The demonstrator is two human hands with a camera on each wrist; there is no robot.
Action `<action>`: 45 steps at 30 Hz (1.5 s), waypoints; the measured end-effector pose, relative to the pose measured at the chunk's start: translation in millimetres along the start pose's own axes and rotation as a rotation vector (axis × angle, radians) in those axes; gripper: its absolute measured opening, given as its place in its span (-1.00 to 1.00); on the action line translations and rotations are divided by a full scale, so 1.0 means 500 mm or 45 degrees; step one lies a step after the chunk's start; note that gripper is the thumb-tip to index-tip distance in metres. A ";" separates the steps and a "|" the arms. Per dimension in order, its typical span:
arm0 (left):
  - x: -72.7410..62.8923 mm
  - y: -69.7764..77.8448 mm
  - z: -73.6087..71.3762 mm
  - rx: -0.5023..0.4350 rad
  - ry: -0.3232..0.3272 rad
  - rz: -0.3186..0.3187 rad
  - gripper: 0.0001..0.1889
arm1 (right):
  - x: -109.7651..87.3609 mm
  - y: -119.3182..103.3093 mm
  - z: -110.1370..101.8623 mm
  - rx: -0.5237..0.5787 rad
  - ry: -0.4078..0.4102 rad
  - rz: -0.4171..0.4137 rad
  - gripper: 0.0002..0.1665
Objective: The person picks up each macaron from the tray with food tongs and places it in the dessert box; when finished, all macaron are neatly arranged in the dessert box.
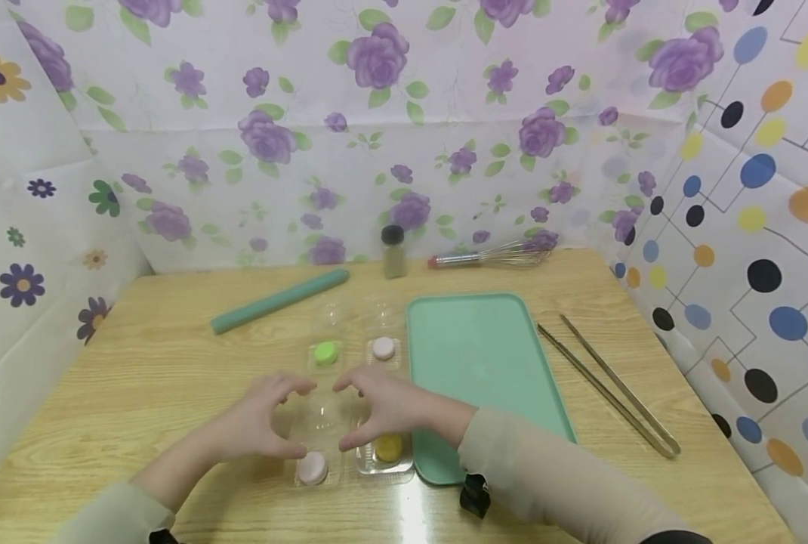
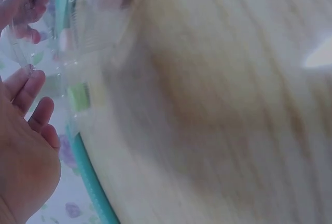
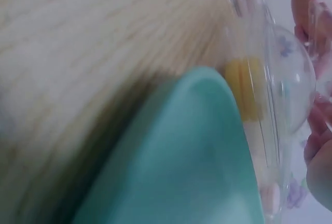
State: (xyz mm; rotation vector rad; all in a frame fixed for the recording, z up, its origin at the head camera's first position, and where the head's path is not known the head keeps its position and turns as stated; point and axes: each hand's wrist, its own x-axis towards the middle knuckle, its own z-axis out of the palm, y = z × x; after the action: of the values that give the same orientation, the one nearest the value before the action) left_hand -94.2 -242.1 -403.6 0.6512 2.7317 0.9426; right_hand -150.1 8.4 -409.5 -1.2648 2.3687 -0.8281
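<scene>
Both hands hold a clear domed plastic lid [image 1: 323, 417] between them, over the left one of two clear plastic trays. My left hand [image 1: 268, 419] grips its left edge, fingertips at the rim in the left wrist view. On the opposite side, my right hand [image 1: 387, 408] has its fingers and thumb at the dome's edge. A green macaron [image 1: 325, 353] and a pale pink macaron [image 1: 312, 468] sit in the left tray. The right tray [image 1: 385, 474] bears a whitish-pink macaron [image 1: 383, 347] and a yellow macaron [image 1: 388, 449]; my right hand hides its middle.
A green serving tray [image 1: 475, 355] lies right of the macarons, with metal tongs [image 1: 608, 385] beyond it. Behind are a green rolling pin [image 1: 280, 301], a black-capped jar [image 1: 393, 253] and a whisk [image 1: 492, 257]. Patterned cloth [image 1: 377, 151] hangs around the table.
</scene>
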 end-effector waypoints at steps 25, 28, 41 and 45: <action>-0.043 -0.010 0.035 0.252 -0.083 0.089 -0.13 | 0.000 -0.042 0.054 -0.667 -0.097 -0.088 -0.01; -0.044 -0.015 0.041 0.308 -0.064 0.106 -0.12 | 0.000 -0.044 0.057 -0.719 -0.102 -0.098 -0.02; -0.039 -0.016 0.045 0.349 -0.025 0.144 -0.14 | 0.004 -0.051 0.049 -0.664 -0.133 0.003 -0.07; -0.040 -0.016 0.041 0.321 0.002 0.141 -0.18 | 0.007 -0.054 0.047 -0.654 -0.131 0.027 -0.10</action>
State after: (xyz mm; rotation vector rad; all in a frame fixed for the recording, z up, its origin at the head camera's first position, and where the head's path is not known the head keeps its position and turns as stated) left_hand -73.1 -245.6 -424.3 0.8518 2.8677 0.6225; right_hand -122.3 -14.0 -410.8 -1.4156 2.5927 -0.1345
